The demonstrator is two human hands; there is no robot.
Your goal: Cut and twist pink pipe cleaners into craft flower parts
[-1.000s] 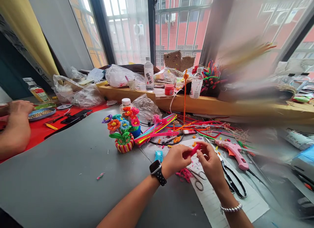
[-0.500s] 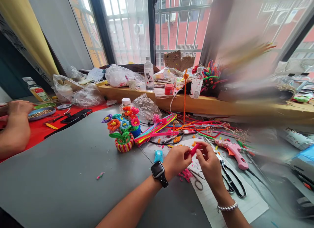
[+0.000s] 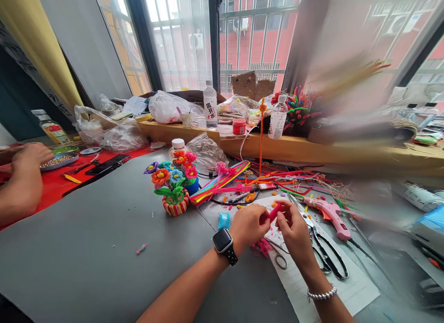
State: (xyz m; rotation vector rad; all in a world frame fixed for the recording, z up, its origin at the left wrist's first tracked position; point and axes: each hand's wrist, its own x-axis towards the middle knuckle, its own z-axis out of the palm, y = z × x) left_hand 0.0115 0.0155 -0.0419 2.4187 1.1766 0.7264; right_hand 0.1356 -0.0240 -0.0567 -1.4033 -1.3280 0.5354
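Note:
Between my two hands is a short, bright pink piece of pipe cleaner, its ends hidden in my fingers. My left hand, with a watch on the wrist, pinches its left end. The thumb and fingers of my right hand close on the other end. Under them lies a white sheet of paper. Small scissors and pink fuzzy scraps rest just below the hands. Large black-handled scissors lie to the right, beside a pink glue gun.
A small pot of pipe-cleaner flowers stands left of a bundle of coloured pipe cleaners. A blue packet lies near my left wrist. Bottles line the ledge behind. Another person's hand is at far left, by a bead tray.
My hands stay nearly in place with the pink pipe cleaner, shifting only slightly. The other person's hand at far left has moved right, over the bead tray's edge.

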